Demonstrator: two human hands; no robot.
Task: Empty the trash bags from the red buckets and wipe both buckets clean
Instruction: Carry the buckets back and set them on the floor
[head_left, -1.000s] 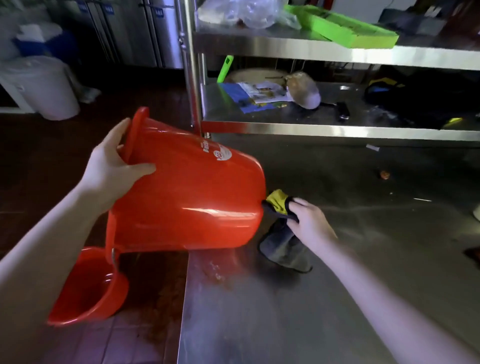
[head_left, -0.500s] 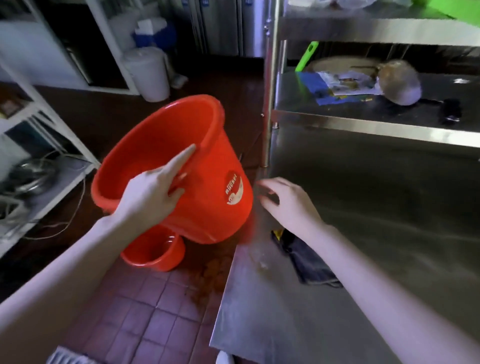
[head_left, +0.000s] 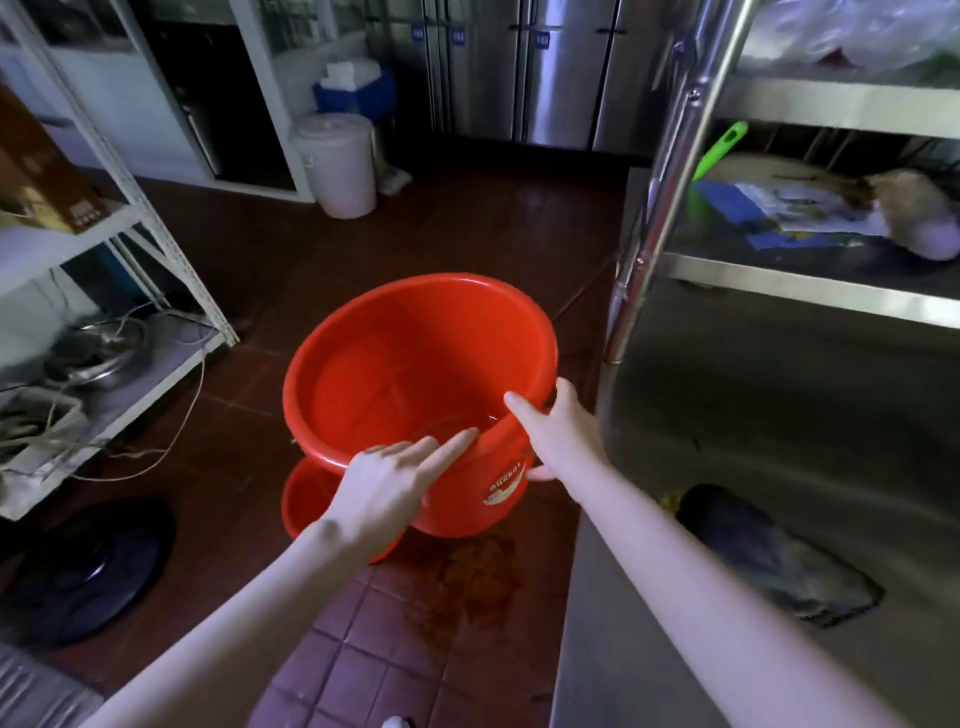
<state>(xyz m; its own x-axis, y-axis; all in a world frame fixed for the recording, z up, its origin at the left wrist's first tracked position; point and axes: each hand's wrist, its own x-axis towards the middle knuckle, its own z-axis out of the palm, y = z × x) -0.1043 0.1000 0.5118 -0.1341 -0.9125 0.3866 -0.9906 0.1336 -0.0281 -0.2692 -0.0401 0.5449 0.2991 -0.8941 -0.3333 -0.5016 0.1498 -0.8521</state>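
Note:
A red bucket (head_left: 415, 364) is upright in mid-air over the tiled floor, its inside bare with no bag. My left hand (head_left: 395, 483) grips its near rim, fingers pointing along the edge. At the right side of the rim, my right hand (head_left: 558, 431) holds on with its thumb inside and fingers around the outside. A second red bucket (head_left: 306, 501) stands on the floor directly beneath, mostly hidden. The dark cloth (head_left: 769, 556) with a yellow corner lies on the steel table (head_left: 779, 415) to my right, untouched.
The steel table's shelf post (head_left: 649, 234) rises close to the bucket's right. A white lidded bin (head_left: 340, 163) stands further back. White metal shelving (head_left: 104, 322) lines the left. A black round lid (head_left: 88, 566) lies on the floor at lower left, and an orange stain (head_left: 478, 571) is near the table.
The bucket has swung off the table edge from lying on its side to upright over the floor. My right hand let go of the cloth and took the bucket's rim.

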